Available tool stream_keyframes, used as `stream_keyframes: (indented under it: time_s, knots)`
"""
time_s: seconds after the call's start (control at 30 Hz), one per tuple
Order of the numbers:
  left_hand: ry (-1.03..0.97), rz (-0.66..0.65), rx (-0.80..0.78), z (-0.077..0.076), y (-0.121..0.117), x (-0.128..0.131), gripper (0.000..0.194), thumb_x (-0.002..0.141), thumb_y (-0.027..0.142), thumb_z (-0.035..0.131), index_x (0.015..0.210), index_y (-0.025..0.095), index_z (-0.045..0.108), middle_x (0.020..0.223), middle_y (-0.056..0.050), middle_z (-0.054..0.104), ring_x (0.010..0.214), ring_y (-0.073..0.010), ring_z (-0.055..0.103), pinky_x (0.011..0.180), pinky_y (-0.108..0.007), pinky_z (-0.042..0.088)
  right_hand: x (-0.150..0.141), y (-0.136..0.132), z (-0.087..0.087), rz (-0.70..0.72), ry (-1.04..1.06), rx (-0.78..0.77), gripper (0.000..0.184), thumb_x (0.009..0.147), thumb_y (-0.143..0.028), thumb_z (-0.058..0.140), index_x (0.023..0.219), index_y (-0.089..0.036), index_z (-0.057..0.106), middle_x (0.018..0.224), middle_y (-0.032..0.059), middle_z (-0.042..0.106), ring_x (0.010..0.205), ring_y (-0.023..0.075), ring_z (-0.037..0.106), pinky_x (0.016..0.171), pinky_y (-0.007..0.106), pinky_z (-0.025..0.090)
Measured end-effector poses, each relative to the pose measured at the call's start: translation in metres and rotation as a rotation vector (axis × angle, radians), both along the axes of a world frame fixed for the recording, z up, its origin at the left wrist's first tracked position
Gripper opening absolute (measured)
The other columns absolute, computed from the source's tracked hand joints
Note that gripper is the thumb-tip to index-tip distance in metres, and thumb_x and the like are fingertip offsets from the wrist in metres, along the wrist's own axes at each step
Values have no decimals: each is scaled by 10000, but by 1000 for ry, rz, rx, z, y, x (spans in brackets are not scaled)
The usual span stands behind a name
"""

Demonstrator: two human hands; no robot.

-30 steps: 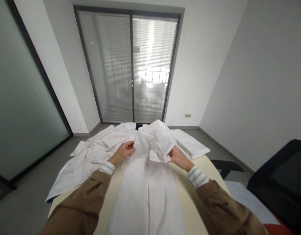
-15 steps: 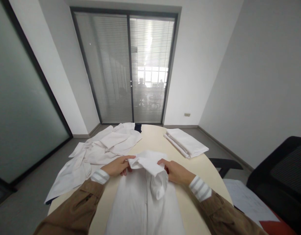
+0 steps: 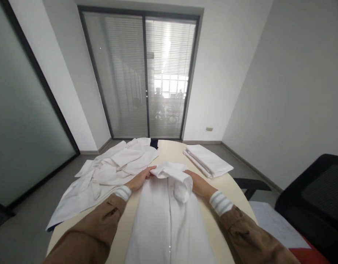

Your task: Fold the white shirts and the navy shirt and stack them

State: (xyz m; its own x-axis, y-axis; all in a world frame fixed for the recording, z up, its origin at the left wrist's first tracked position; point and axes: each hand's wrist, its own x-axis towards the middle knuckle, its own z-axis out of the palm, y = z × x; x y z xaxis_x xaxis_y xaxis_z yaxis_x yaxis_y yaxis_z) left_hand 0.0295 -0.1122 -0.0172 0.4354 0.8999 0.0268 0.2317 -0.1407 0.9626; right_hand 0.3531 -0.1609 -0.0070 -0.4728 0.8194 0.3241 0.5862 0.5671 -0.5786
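A long white garment (image 3: 166,220) lies stretched toward me on a round beige table (image 3: 234,189). Its far end is folded back into a bunched roll (image 3: 173,174). My left hand (image 3: 140,178) grips the left side of that fold. My right hand (image 3: 199,184) holds the right side, partly hidden behind the hanging cloth. Both arms wear brown sleeves with striped cuffs.
A heap of loose white garments (image 3: 108,167) covers the table's left side and hangs over its edge. A neatly folded white stack (image 3: 208,159) lies at the far right. A black chair (image 3: 314,205) stands at the right; glass doors with blinds (image 3: 143,77) are ahead.
The garment's far end, held raised a second ago, has been brought down toward me and folded over. Since half a second ago both hands shifted slightly forward with the fold.
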Motion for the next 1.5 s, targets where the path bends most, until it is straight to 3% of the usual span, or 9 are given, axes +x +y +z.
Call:
stream_keyframes:
  time_s: [0.1,0.27,0.4,0.6,0.8,1.0,1.1,1.27,1.5]
  knots:
    - [-197,84,-5,-9,14,18,572,925,517,427,1355,172,577,1444,-91,548,1310,-267,506,1111,-400,364,6,16,-3,-40,-26,58,329,845,-189,600,1165,-198,671,1193,134,674,1118,283,616,986,434,471]
    - [-398,256,-17,-15,21,35,558,874,524,591,1313,180,611,1498,-98,490,1413,-282,399,1163,-394,308,8,27,-5,-130,17,143,426,845,-228,606,1271,-207,607,1248,138,628,1168,285,593,1013,450,459]
    - [-577,271,-112,-8,8,34,574,847,420,680,1348,163,568,1418,-130,568,1305,-272,530,1118,-383,385,7,23,-8,-191,118,111,485,789,-255,670,1265,-203,595,1239,138,620,1082,276,625,954,441,496]
    - [-719,343,-297,23,-28,37,532,816,194,682,1314,110,516,1142,-140,707,996,-214,688,898,-318,531,12,16,3,-196,365,-154,307,730,-308,745,1009,-190,699,1091,111,688,936,235,659,854,382,533]
    - [-632,337,-406,43,-69,27,516,716,149,708,1202,157,536,891,-49,715,726,-171,669,611,-237,502,31,-7,24,51,535,-556,317,629,-293,853,709,-191,564,729,3,658,638,122,590,598,237,482]
    - [-523,370,-478,43,-110,21,728,638,107,706,1307,168,427,994,-67,718,808,-215,692,692,-285,534,43,-25,24,303,344,-1032,459,519,-246,906,830,-162,580,707,-25,690,599,114,634,580,206,500]
    - [-450,419,-508,34,-119,22,820,659,128,720,1382,179,337,1077,-97,709,893,-251,699,769,-340,548,44,-24,26,324,298,-1134,476,602,-303,871,995,-138,659,782,9,716,657,134,678,622,223,540]
    - [-384,439,-470,21,-117,24,643,701,200,747,1259,139,433,1191,-160,671,1017,-276,673,867,-367,532,40,-24,32,289,300,-1117,623,730,-355,805,1298,-195,605,1026,54,722,848,163,698,735,258,552]
    - [-291,418,-274,9,-97,29,575,714,209,780,1192,141,467,1225,-176,660,1111,-293,638,979,-392,474,33,-24,36,224,215,-876,602,749,-416,792,1285,-206,615,945,34,699,802,169,649,715,267,499]
